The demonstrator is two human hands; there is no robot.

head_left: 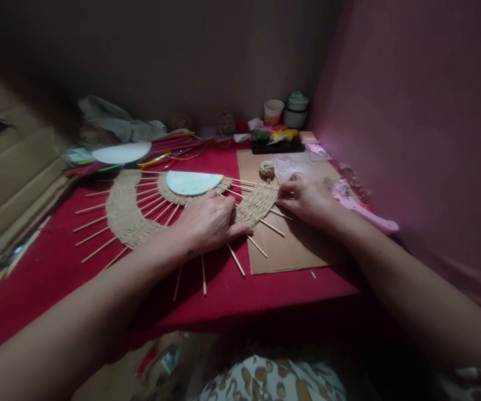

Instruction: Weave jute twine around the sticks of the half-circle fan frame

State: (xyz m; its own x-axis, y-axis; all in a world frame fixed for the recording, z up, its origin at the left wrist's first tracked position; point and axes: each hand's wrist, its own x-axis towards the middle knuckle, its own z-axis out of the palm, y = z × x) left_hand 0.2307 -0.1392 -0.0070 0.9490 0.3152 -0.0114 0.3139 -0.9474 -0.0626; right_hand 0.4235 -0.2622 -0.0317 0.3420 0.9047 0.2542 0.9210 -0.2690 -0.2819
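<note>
A half-round woven twine piece (pixel 125 209) lies on the table with thin wooden sticks fanning out from it. At its centre is a pale blue half-disc (pixel 194 182) edged with woven twine. My left hand (pixel 209 223) grips the woven band near its lower right, thumb stretched along the band, and hides part of the weave. At the band's right end, my right hand (pixel 302 197) is closed in a pinch, seemingly on the twine; its fingertips are partly hidden. A small ball of twine (pixel 267 169) sits just above and left of that hand.
Red cloth (pixel 207 312) covers the table, with a cardboard sheet (pixel 299 250) under the right side. A pink glue gun (pixel 365 214) lies at right. Behind stand a paper cup (pixel 273 113), a lidded jar (pixel 296 111) and a black tray (pixel 277 146). A white oval (pixel 122 152) lies back left.
</note>
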